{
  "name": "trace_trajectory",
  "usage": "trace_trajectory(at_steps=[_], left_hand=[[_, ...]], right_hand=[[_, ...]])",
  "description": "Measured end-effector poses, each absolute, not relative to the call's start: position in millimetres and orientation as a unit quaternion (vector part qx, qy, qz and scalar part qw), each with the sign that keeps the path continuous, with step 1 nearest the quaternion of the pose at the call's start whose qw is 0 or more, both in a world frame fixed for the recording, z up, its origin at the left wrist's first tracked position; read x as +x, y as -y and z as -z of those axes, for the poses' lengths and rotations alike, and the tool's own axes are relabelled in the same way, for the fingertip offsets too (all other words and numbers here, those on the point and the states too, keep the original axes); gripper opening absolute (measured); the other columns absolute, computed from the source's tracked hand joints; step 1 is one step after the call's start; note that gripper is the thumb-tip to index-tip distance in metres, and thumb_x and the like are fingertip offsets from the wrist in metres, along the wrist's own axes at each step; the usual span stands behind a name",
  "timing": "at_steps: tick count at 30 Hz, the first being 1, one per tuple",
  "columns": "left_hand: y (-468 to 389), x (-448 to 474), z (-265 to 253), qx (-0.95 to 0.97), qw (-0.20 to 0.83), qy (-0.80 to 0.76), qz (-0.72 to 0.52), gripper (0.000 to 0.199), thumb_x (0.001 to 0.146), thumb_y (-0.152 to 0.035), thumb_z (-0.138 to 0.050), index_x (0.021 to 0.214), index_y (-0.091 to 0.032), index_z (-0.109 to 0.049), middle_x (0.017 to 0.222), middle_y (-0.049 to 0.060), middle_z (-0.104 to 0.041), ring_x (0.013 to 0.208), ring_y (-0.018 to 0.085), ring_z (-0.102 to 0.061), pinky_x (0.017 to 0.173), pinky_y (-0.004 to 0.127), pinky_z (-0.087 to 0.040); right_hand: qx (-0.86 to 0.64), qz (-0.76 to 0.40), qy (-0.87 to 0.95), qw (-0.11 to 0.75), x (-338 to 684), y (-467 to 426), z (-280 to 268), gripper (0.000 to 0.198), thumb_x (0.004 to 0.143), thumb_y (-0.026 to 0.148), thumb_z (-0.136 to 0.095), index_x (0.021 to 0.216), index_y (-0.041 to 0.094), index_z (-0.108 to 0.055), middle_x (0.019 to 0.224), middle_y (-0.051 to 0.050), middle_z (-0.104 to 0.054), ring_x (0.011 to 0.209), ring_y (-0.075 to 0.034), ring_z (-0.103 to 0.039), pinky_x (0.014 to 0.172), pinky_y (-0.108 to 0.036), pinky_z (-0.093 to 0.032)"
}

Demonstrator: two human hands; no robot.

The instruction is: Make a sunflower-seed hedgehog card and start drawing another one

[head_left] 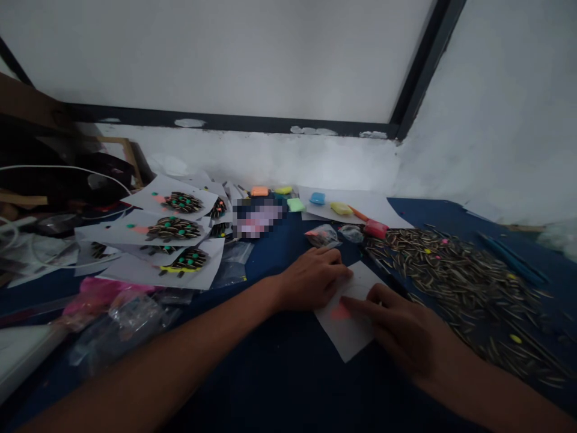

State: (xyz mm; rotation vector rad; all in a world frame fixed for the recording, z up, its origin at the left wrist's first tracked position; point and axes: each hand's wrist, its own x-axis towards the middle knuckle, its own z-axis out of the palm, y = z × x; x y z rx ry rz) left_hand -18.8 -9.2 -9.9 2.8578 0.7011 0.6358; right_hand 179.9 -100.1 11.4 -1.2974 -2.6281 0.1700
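A small white sheet of paper (346, 346) lies tilted on the blue tabletop with a flat orange-pink patch of soft clay (341, 312) on it. My left hand (313, 279) rests on the sheet's upper left side, its fingers bent and closed against the paper, the fingertips partly hidden. From the right, my right hand (401, 325) reaches over the sheet. Its index finger stretches out and touches the edge of the clay patch, while the other fingers bend beneath, apart from it; nothing is held in them. Beyond my left hand sits a clear bag with orange clay (322, 236).
Striped sunflower seeds (469, 282) spread widely at right, with a blue pen-like object (514, 258) among them. White sheets bearing seed-covered figures (180, 228) pile up at left, above crumpled plastic bags (135, 313). Coloured clay packets (318, 198) line the back near the wall.
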Motion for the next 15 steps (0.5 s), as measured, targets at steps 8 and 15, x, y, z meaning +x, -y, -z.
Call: trace_trajectory(at_steps=[8, 15], left_hand=[[9.3, -18.0, 10.4, 0.946, 0.068, -0.230, -0.219, 0.032, 0.083, -0.011, -0.046, 0.110, -0.017, -0.064, 0.097, 0.008, -0.057, 0.092, 0.019, -0.053, 0.081, 0.033, -0.042], [8.1, -18.7, 10.9, 0.940, 0.088, -0.242, -0.225, 0.038, 0.080, -0.009, -0.048, 0.115, -0.014, -0.060, 0.098, 0.009, -0.057, 0.092, 0.020, -0.054, 0.083, 0.033, -0.043]], right_hand=[[-0.434, -0.024, 0.894, 0.106, 180.2, 99.6, -8.9, 0.046, 0.088, 0.012, -0.042, 0.128, 0.029, -0.054, 0.090, -0.002, -0.054, 0.062, -0.011, -0.053, 0.053, -0.024, -0.041], [-0.439, -0.074, 0.886, 0.125, 184.5, 101.8, -9.1, 0.046, 0.092, 0.013, -0.038, 0.134, 0.028, -0.048, 0.093, -0.004, -0.055, 0.069, -0.012, -0.057, 0.059, -0.025, -0.046]])
